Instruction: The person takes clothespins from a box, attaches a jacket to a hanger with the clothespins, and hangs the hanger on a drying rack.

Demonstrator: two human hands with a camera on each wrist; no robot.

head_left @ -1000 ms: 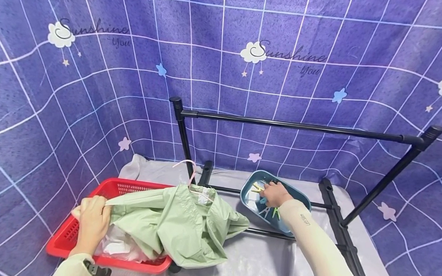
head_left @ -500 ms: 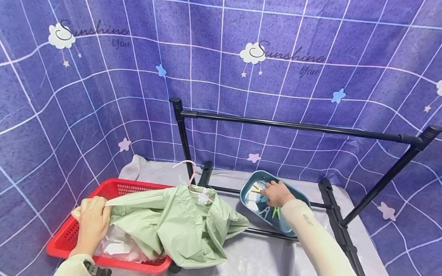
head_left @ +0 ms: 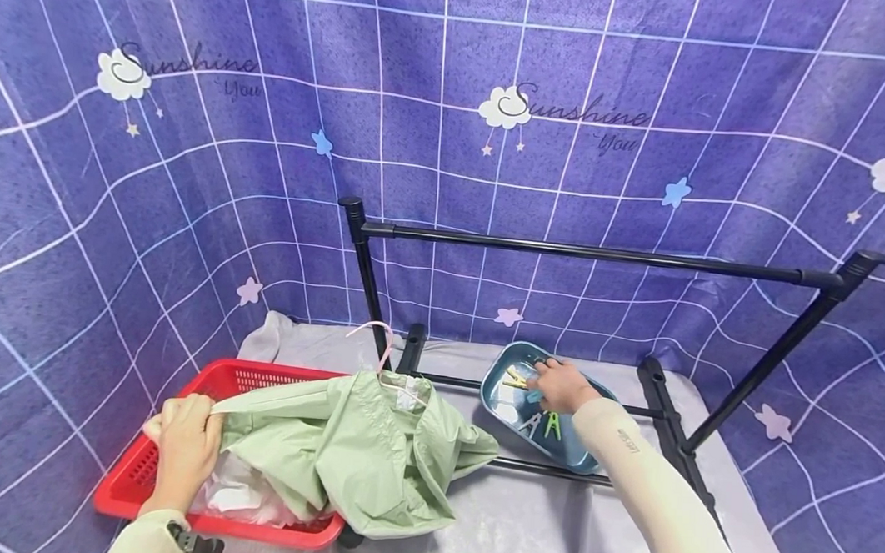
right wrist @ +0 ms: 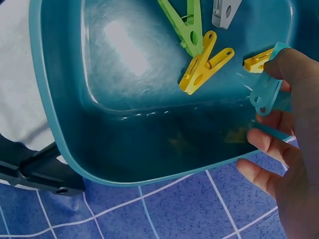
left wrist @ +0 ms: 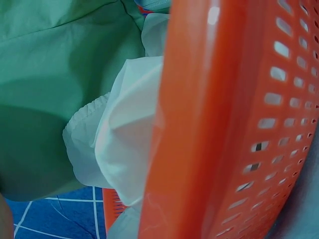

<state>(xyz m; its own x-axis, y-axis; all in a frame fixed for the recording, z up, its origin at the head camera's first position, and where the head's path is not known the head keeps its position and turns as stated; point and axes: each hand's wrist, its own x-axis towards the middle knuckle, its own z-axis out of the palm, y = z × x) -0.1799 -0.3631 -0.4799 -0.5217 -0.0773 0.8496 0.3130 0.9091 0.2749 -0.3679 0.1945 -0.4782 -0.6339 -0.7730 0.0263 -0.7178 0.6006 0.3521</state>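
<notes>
1. Hanging at the back & both sides: purple-blue curtain [head_left: 438, 67] w/ grid lines, clouds, stars, "Sunshine You" lettering.
2. Surface = pale grey cloth [head_left: 505, 522], a bit creased. Black rack [head_left: 601, 252] stands on it, top bar running across.
3. Red basket [head_left: 271, 535] on L side, slotted walls, white cloth [head_left: 239, 493] bunched inside.
4. Teal tub [right wrist: 124, 149] nr. the middle, by the rack's low bars.
5. Blue clip [right wrist: 266, 94]: light turquoise, small holes at one end. Others in tub: green clip [right wrist: 193, 40], yellow clip [right wrist: 199, 69] overlapping it in R wrist view, 2nd yellow clip [right wrist: 258, 61] just beside the blue one, grey clip [right wrist: 224, 12].
6. Green garment [head_left: 361, 456]: pale, wrinkled, w/ pink hanger [head_left: 390, 340] at the neck, hook up; drapes from basket onto grey cloth.
7. L hand [head_left: 184, 438]: fingers curled, gripping garment's L end over basket.
8. R hand [head_left: 563, 389]: over tub, thumb & a finger pinching blue clip, other fingers apart. Can't tell if clip touches tub floor.
9. Garment lies btwn the hands; blue clip well apart from L hand.
</notes>
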